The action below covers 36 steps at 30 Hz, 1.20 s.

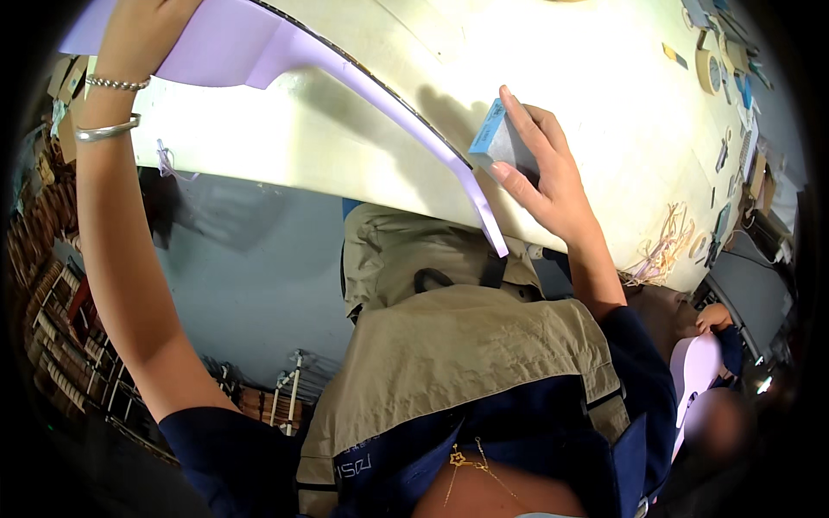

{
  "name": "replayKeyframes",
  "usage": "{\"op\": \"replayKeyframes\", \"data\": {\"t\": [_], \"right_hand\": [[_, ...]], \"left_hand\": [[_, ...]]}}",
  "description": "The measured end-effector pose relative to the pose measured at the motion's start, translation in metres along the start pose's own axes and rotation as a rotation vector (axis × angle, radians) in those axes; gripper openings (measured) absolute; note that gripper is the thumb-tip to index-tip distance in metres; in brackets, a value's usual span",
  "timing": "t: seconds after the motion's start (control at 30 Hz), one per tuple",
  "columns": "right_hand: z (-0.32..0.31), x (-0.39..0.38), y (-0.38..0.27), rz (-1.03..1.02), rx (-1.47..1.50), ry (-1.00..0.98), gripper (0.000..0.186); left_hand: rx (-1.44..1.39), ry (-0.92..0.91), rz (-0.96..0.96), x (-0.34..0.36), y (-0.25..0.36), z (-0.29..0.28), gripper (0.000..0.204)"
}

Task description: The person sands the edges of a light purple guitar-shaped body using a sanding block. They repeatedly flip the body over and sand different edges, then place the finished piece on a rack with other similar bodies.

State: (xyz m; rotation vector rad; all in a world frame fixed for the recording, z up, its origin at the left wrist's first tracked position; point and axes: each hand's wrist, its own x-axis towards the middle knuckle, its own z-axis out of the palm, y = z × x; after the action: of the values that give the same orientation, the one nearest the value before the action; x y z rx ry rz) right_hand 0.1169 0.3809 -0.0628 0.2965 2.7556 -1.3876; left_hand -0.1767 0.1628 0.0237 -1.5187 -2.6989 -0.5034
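Note:
A lilac guitar (pixel 345 73) slants across the table from the upper left, its headstock reaching past the near table edge toward my apron. The dark fretboard edge runs along its far side. My left hand (pixel 147 39) holds the body at the upper left; its fingertips are cut off by the picture's top. Between the thumb and fingers of my right hand (pixel 557 168) is a grey sanding block (pixel 509 142) with a blue printed face. The block is close beside the neck near the headstock; whether they touch, I cannot tell.
The pale table (pixel 622 78) carries tape rolls (pixel 709 71) and small tools at the right, plus a tangle of thin strips (pixel 669 242). Another person sits at the lower right beside a lilac guitar (pixel 693 367). Racks of wooden parts (pixel 65 371) stand at the left.

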Motion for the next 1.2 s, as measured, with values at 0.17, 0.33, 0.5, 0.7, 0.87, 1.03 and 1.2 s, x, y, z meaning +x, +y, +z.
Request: {"op": "replayKeyframes", "data": {"t": [0.17,0.33,0.5,0.7,0.87,1.03,1.2], "right_hand": [[0.003,-0.007,0.001,-0.053,-0.081,0.079,0.058],[0.012,-0.007,0.003,-0.102,-0.201,0.143,0.057],[0.014,-0.004,0.001,-0.143,-0.256,0.159,0.056],[0.018,0.004,-0.008,-0.138,-0.262,0.164,0.055],[0.037,0.060,-0.023,-0.232,-0.283,0.229,0.053],[0.049,0.100,-0.051,-0.223,-0.301,0.262,0.051],[0.053,0.104,-0.047,-0.234,-0.290,0.300,0.049]], "left_hand": [[-0.103,0.031,-0.052,-0.008,-0.009,0.013,0.030],[-0.054,-0.022,0.109,-0.002,-0.001,0.011,0.031],[0.011,-0.049,0.186,-0.009,-0.018,0.010,0.031],[0.049,-0.109,0.133,-0.007,-0.025,0.004,0.032],[-0.148,0.048,0.166,-0.003,0.000,0.009,0.033],[-0.079,-0.067,0.149,-0.005,-0.024,0.005,0.036],[-0.103,-0.027,0.139,-0.003,-0.020,0.004,0.039]]}}
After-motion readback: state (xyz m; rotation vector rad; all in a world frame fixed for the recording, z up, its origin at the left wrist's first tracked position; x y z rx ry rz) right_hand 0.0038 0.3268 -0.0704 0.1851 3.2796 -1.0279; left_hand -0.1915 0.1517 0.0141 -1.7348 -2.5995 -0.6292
